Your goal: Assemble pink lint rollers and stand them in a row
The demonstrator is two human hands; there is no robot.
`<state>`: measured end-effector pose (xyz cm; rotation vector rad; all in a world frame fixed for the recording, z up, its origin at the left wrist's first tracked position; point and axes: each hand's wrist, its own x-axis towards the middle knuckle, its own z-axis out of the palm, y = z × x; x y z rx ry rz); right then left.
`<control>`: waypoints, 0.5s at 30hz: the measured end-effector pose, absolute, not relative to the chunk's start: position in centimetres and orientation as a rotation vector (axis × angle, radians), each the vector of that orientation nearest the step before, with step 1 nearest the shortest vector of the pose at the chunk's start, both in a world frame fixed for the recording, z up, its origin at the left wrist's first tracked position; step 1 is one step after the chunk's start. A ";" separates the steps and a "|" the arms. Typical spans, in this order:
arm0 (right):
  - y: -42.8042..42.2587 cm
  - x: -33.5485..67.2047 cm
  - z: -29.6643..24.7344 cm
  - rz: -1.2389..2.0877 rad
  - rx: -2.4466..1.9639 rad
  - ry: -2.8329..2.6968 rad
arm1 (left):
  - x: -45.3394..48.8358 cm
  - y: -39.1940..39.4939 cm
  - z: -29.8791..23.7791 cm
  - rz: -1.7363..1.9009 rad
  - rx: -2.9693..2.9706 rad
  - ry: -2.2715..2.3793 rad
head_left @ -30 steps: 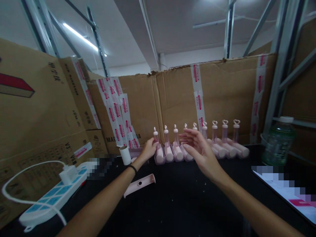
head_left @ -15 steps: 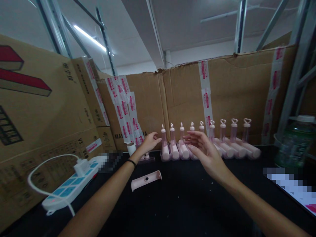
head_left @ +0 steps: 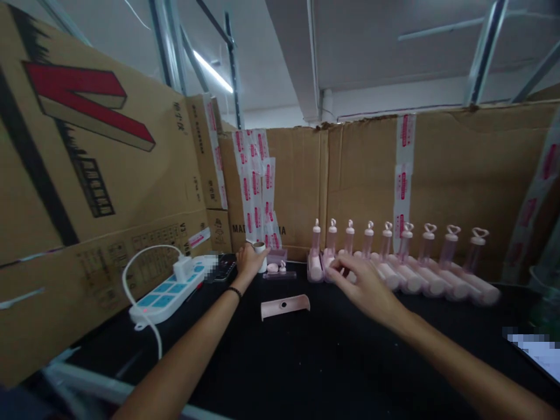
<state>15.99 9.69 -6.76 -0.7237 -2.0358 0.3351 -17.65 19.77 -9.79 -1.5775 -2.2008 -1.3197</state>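
My left hand (head_left: pixel 250 260) is closed round a white roll (head_left: pixel 261 256) with a brownish top, upright at the back of the table. A dark beaded band circles that wrist. My right hand (head_left: pixel 365 286) has its fingers curled in towards the thumb, and no object shows in it. It hovers in front of the row of pink tubes (head_left: pixel 412 280), hiding parts of some; I cannot tell whether it touches them. Several clear upright tubes with heart-loop caps (head_left: pixel 429 227) stand along this row. Nearer me lies a pink curved shell (head_left: pixel 285 305) with a dark hole.
Small pink caps (head_left: pixel 273 268) and a clear tray (head_left: pixel 280 275) lie right of the roll. A white power strip (head_left: pixel 168 300) with a plugged charger and cable is at left, beside a dark device (head_left: pixel 225 267). Cardboard walls (head_left: pixel 293 175) enclose the back and left.
The view has turned left. My left hand has moved left from the tubes' end and closed on the white roll. My right hand's spread fingers have curled in.
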 end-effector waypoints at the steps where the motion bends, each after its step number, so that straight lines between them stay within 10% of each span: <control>1: 9.8 14.9 -6.3 0.276 -0.717 -2.133 | -17.7 19.9 -10.0 -1.345 -1.569 -2.205; 15: 20.0 -1.9 -7.3 -0.057 -1.065 -2.668 | -16.6 16.5 -9.6 -1.656 -1.538 -1.875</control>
